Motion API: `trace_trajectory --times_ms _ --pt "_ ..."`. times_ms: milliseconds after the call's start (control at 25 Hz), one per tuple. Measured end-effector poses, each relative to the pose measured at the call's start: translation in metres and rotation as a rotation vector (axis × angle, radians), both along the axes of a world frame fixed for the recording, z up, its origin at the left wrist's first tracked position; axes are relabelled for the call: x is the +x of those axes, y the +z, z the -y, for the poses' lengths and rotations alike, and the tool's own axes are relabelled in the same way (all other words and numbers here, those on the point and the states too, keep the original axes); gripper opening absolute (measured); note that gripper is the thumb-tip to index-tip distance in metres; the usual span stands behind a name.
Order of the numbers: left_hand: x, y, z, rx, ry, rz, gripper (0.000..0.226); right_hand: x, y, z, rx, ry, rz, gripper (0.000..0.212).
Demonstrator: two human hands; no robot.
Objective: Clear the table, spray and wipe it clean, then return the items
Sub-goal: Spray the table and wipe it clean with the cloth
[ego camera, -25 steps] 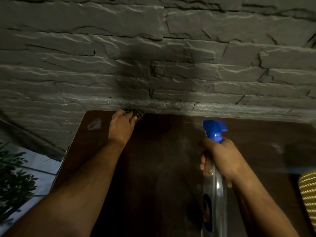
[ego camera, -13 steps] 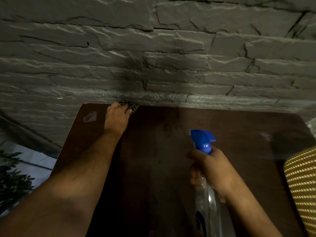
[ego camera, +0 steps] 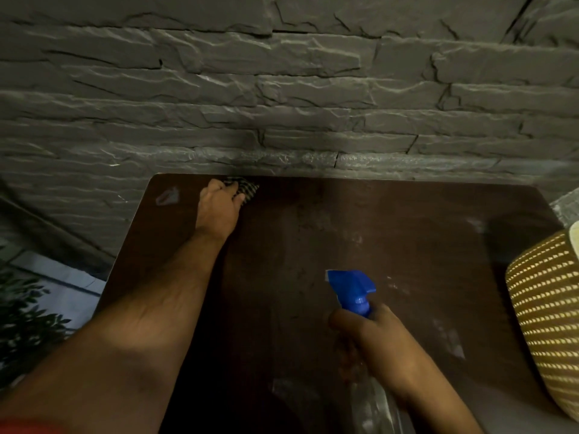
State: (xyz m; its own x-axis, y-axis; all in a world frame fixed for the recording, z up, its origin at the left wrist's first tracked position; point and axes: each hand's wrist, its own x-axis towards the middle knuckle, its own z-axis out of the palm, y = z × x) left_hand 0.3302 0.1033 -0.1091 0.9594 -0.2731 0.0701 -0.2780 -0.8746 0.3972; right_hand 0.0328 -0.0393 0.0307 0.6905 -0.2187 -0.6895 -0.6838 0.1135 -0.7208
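Checked cloth (ego camera: 246, 188), dark and light, lies bunched at the far edge of the table (ego camera: 407, 245), at about 11 o'clock on the tabletop, right against the foot of the stone wall (ego camera: 282, 89). The left hand (ego camera: 219, 208) rests on top of it with fingers curled down over the fabric, gripping and pressing it to the wood; the cloth pokes out past the fingertips toward 1 o'clock. The left forearm stretches across the table from 7 o'clock.

At about 5 o'clock the right hand (ego camera: 372, 343) wraps around the neck of a spray bottle (ego camera: 352, 292), fingers closed round it below the blue trigger head. The nozzle points toward 11 o'clock. The clear body of the bottle runs down under the wrist and is hard to make out in the dim light.

Dark brown wood shows pale smears and specks, mostly between 1 and 4 o'clock. A woven yellow-and-brown basket (ego camera: 545, 324) sits at 3 o'clock by the table's right edge. Dark leafy plant (ego camera: 25, 314) fills the 8 o'clock corner, beside pale floor tiles (ego camera: 56, 277).
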Motion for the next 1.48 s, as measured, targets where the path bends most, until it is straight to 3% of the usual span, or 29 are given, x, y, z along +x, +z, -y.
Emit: trace_trajectory --times_ms 440,880,1040,1240,1480 --pt "-0.068 0.003 -0.003 0.007 0.006 -0.032 0.042 -0.078 -0.001 -0.019 0.046 -0.009 -0.070 0.020" --pt "-0.133 0.004 -0.009 -0.018 0.005 -0.054 0.041 -0.120 0.000 -0.035 0.039 0.012 0.023 0.016" --pt "-0.128 -0.001 -0.010 -0.005 0.023 -0.047 0.043 -0.080 0.009 -0.016 0.028 -0.059 0.096 0.015" --pt "-0.078 0.001 0.003 -0.003 0.052 -0.062 0.044 0.023 0.027 0.032 -0.249 -0.037 0.279 0.022" --pt "-0.009 -0.004 0.026 0.020 0.050 -0.018 0.045 0.106 0.025 0.067 -0.265 -0.011 0.260 0.019"
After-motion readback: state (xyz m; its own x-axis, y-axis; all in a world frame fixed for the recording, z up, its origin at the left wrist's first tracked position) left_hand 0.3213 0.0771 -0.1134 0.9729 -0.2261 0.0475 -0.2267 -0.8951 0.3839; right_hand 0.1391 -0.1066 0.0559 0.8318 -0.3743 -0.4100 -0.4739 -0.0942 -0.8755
